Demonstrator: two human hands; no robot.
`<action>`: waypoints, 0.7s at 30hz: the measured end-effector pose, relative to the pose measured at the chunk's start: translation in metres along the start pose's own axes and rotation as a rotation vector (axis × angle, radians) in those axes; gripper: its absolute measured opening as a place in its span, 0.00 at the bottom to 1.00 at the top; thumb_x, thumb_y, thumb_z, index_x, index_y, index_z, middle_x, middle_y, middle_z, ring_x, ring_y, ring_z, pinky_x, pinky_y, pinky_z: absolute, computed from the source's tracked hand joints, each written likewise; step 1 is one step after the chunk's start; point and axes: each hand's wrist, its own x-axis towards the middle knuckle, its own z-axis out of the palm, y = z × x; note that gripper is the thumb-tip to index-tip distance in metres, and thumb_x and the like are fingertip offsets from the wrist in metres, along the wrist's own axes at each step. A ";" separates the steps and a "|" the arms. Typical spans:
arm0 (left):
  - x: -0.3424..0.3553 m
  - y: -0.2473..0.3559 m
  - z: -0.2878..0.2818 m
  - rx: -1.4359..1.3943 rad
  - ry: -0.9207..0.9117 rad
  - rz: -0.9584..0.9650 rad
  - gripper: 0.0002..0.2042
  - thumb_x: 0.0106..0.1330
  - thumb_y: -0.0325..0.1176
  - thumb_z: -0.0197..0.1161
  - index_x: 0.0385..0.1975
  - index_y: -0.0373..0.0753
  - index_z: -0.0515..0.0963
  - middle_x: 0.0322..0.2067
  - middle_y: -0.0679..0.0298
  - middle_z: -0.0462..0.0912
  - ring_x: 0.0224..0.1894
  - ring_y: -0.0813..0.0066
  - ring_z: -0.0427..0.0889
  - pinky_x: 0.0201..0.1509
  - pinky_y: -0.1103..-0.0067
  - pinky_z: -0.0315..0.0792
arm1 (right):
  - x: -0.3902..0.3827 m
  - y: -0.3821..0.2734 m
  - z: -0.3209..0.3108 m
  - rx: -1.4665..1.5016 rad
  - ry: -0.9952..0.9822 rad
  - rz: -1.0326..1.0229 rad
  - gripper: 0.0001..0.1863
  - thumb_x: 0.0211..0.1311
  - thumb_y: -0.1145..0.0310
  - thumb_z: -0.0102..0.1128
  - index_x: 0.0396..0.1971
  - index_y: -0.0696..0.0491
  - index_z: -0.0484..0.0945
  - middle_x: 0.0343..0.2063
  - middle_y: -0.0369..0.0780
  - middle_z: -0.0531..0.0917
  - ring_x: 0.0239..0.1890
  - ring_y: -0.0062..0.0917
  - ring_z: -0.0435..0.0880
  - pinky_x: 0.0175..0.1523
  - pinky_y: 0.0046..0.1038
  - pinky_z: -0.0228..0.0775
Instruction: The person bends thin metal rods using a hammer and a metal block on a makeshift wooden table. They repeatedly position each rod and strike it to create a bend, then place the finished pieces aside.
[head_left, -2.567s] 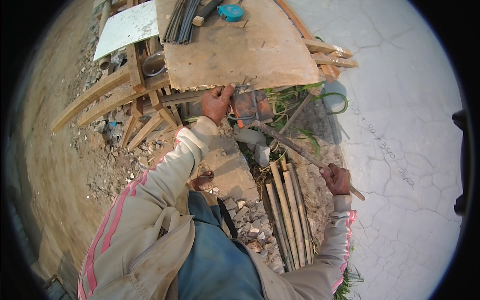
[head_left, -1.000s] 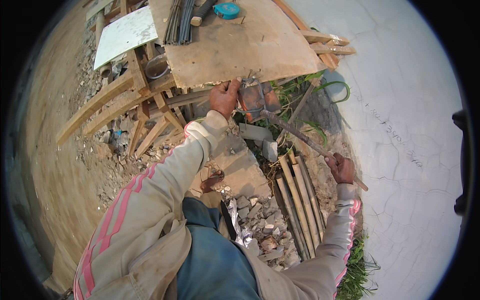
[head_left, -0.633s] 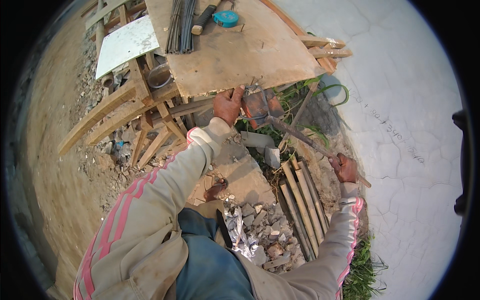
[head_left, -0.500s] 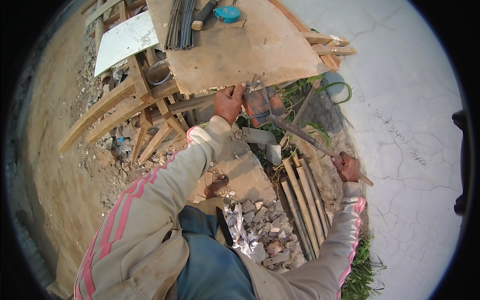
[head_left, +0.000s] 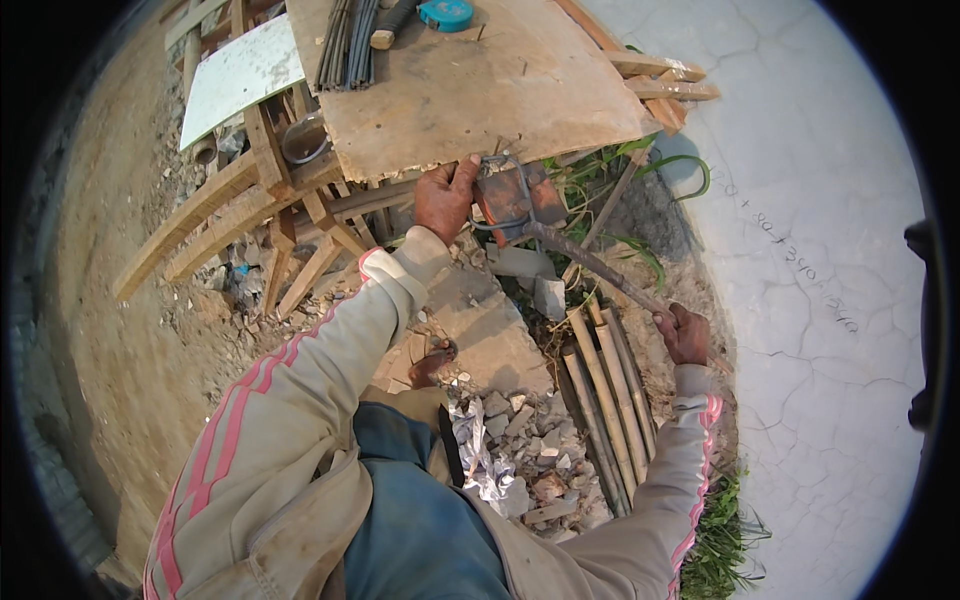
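My left hand [head_left: 446,197] is closed on a grey bent metal rod [head_left: 529,190], its thumb along the near edge of a worn board [head_left: 480,100]. The rod forms a loop over a rusty orange metal piece [head_left: 500,200] just below that edge; exactly how they join is unclear. My right hand [head_left: 683,334] grips a long brownish metal bar [head_left: 590,265] near its lower right end; the bar's upper end meets the loop beside my left hand.
Dark rods [head_left: 345,50], a handled tool [head_left: 389,28] and a teal tape measure [head_left: 445,14] lie on the board. Timber trestles [head_left: 220,220] and a white sheet [head_left: 240,80] are left, bamboo poles [head_left: 610,400] and rubble [head_left: 530,460] below, a cracked pale surface [head_left: 820,420] right.
The view has shifted slightly. Both hands keep their holds on the loop and the bar, with little visible movement relative to the board.
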 end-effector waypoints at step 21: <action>0.004 -0.005 -0.002 0.014 -0.065 0.043 0.24 0.72 0.48 0.58 0.21 0.33 0.81 0.13 0.65 0.76 0.17 0.78 0.72 0.24 0.74 0.67 | -0.134 -0.162 0.053 0.067 0.096 0.565 0.36 0.64 0.32 0.51 0.33 0.56 0.83 0.15 0.53 0.77 0.25 0.52 0.81 0.31 0.48 0.70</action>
